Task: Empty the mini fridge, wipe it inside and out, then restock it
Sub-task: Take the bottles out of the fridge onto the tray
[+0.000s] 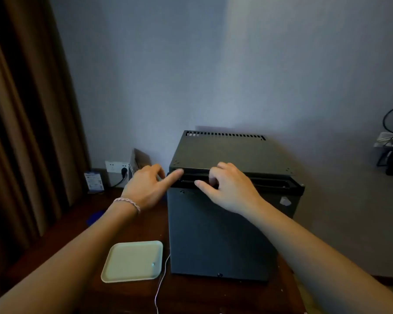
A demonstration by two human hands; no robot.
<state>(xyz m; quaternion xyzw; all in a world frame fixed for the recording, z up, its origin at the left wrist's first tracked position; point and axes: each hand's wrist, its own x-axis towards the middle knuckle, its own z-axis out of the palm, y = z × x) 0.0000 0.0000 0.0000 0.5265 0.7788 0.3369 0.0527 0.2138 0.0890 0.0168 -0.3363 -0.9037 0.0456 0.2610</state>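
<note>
Black mini fridge (222, 223) on desk (127, 298), door closed; left hand (145, 189) relaxed, forefinger touching top edge; right hand (227, 189) gripping door's top edge; tray (132, 261) near left.

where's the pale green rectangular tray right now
In the head view the pale green rectangular tray lies flat on the dark wooden table, lower left of centre, just left of the dark grey mini fridge, beside a thin white cable.

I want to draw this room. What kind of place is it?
Probably a hotel room, though it could be a bedroom. A small black mini fridge stands on a dark wooden desk beside a pale serving tray, with long brown curtains and a little card stand.
</note>
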